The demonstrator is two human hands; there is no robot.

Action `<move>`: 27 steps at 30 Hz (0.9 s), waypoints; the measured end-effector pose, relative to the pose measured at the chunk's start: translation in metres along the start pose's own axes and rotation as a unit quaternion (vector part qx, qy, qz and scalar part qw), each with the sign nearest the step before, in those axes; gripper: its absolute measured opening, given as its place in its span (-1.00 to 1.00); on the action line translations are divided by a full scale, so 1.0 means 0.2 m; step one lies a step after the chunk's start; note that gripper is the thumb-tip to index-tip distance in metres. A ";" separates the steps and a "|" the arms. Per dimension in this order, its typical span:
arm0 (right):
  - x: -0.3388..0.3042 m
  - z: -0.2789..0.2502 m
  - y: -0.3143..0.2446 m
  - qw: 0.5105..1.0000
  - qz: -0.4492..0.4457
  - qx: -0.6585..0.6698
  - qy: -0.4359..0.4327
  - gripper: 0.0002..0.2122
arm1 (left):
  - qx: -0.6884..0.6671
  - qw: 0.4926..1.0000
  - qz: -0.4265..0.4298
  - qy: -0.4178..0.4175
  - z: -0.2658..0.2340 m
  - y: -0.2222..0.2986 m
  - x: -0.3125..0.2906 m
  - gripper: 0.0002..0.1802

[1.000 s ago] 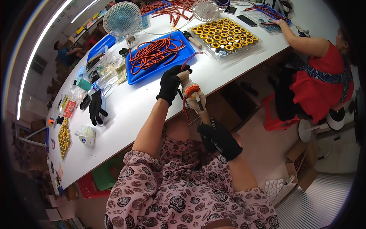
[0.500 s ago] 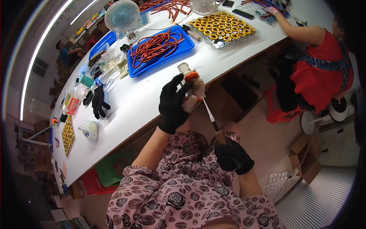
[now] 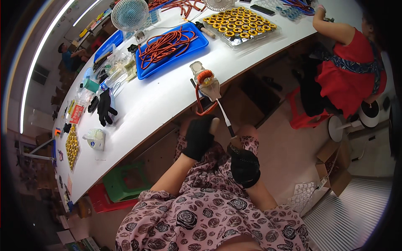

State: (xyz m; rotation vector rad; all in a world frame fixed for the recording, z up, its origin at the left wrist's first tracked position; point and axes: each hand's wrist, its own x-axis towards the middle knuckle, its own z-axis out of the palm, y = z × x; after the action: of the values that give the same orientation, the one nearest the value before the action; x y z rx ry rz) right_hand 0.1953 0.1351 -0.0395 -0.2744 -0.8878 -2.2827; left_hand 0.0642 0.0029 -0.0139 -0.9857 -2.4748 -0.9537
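A ring core (image 3: pixel 205 76) wound with orange-red wire sits on a pale holder (image 3: pixel 210 90) at the near table edge. Some yellow shows inside the ring. From it a loop of red wire (image 3: pixel 198 101) hangs below the edge. My right hand (image 3: pixel 245 167), black-gloved, is closed around the wooden handle of a hand tool (image 3: pixel 226 117). Its thin white shaft points up to the holder's lower end, where the tip cannot be made out. My left hand (image 3: pixel 199 137), also black-gloved, is just below the wire loop with its fingers curled; what they hold, if anything, is unclear.
Behind the holder lies a blue tray (image 3: pixel 142 75) of red wires. Yellow ring cores (image 3: pixel 238 25) fill a clear tray farther back. A fan (image 3: pixel 130 16), a spare black glove (image 3: pixel 106 109) and plastic bags lie leftward. A person in red (image 3: pixel 347 71) sits at the right.
My left hand has come down and away from the wound ring, uncovering it and the hanging wire loop. My right hand with the tool has shifted slightly left and up.
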 end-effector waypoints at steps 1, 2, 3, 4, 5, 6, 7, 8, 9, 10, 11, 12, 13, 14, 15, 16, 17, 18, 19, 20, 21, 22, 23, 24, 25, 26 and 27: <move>0.01 0.02 0.01 1.000 0.020 -0.003 0.004 -0.90 | -0.033 0.999 -0.021 0.002 -0.02 -0.03 -0.01 -0.83; -0.05 0.03 0.03 1.000 0.022 -0.005 0.016 -0.89 | -0.037 0.999 -0.022 -0.001 -0.06 -0.06 -0.02 -0.83; -0.17 0.00 0.08 0.999 0.003 -0.021 0.040 -0.89 | -0.024 1.000 -0.014 0.008 -0.12 -0.09 -0.01 -0.84; -0.33 -0.04 0.13 0.997 -0.020 -0.039 0.067 -0.88 | -0.009 1.000 -0.006 0.021 -0.17 -0.13 0.01 -0.85; -0.53 -0.08 0.18 0.993 -0.048 -0.060 0.095 -0.86 | -0.025 0.999 -0.016 0.039 -0.22 -0.12 0.04 -0.85; -0.72 -0.09 0.24 0.982 -0.098 -0.091 0.130 -0.85 | -0.049 0.997 -0.034 0.044 -0.25 -0.09 0.03 -0.85; -0.86 -0.10 0.26 0.968 -0.150 -0.128 0.156 -0.84 | -0.068 0.994 -0.057 0.067 -0.24 -0.10 -0.02 -0.82; -0.96 -0.09 0.25 0.947 -0.202 -0.164 0.186 -0.82 | -0.063 0.994 -0.054 0.069 -0.21 -0.08 0.01 -0.82; -0.98 -0.03 0.27 0.902 -0.302 -0.188 0.245 -0.89 | -0.022 0.991 0.006 0.131 -0.16 -0.04 0.05 -0.77; -0.98 0.03 0.27 0.844 -0.393 -0.210 0.298 -0.94 | 0.021 0.978 0.068 0.196 -0.12 0.00 0.09 -0.72; -0.95 0.04 0.26 0.846 -0.392 -0.212 0.292 -0.94 | 0.084 0.970 0.097 0.205 -0.10 0.02 0.14 -0.66; -0.90 0.05 0.24 0.794 -0.396 -0.308 0.343 -0.93 | 0.080 0.970 0.103 0.206 -0.07 0.03 0.16 -0.66; -0.84 0.05 0.23 0.732 -0.394 -0.399 0.386 -0.91 | 0.077 0.982 0.083 0.148 -0.05 0.03 0.17 -0.64; -0.72 0.06 0.21 0.690 -0.362 -0.463 0.423 -0.90 | 0.076 0.991 0.060 0.091 -0.03 0.02 0.17 -0.62; -0.58 0.06 0.21 0.621 -0.359 -0.511 0.474 -0.90 | 0.061 0.996 0.001 0.064 0.00 0.01 0.16 -0.66; -0.47 0.06 0.19 0.634 -0.330 -0.516 0.472 -0.88 | 0.060 0.996 0.003 0.067 0.01 -0.01 0.15 -0.66; -0.35 0.09 0.20 0.613 -0.284 -0.563 0.476 -0.85 | 0.093 0.995 0.000 0.049 0.00 -0.04 0.13 -0.70; -0.26 0.07 0.18 0.444 -0.228 -0.685 0.530 -0.80 | 0.123 0.992 -0.003 0.028 -0.01 -0.05 0.11 -0.73; -0.30 -0.06 0.08 0.292 -0.257 -0.827 0.406 -0.73 | 0.120 0.992 0.000 0.027 0.00 -0.04 0.10 -0.73; -0.28 -0.07 0.05 0.292 -0.258 -0.825 0.409 -0.73 | 0.079 0.996 -0.024 0.024 0.00 -0.03 0.08 -0.74; -0.25 -0.07 0.01 0.166 -0.223 -0.890 0.361 -0.70 | 0.040 0.998 -0.050 0.020 0.00 -0.03 0.06 -0.74; -0.19 -0.05 -0.02 0.036 -0.181 -0.935 0.302 -0.67 | 0.042 0.998 -0.053 0.020 -0.01 -0.02 0.04 -0.74; -0.14 -0.01 -0.02 0.038 -0.178 -0.936 0.302 -0.67 | -0.011 0.996 -0.084 0.012 -0.02 0.00 0.02 -0.73; -0.06 0.07 0.02 0.096 -0.164 -0.914 0.358 -0.77 | -0.062 0.991 -0.118 0.009 -0.04 0.00 0.01 -0.73; -0.01 0.11 0.04 0.151 -0.150 -0.885 0.413 -0.84 | -0.061 0.991 -0.122 0.011 -0.04 0.00 0.00 -0.73; -0.01 0.09 -0.01 0.152 -0.146 -0.886 0.412 -0.84 | -0.104 0.981 -0.161 -0.009 -0.04 -0.01 0.00 -0.73; -0.02 0.07 -0.06 0.084 -0.118 -0.922 0.359 -0.84 | -0.146 0.969 -0.198 -0.030 -0.05 -0.01 0.00 -0.73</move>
State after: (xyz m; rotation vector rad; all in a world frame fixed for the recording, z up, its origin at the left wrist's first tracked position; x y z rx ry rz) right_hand 0.1901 0.1522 -0.0368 0.1247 2.8697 -1.5047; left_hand 0.0637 -0.0043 -0.0078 -0.6103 -2.6910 -1.4660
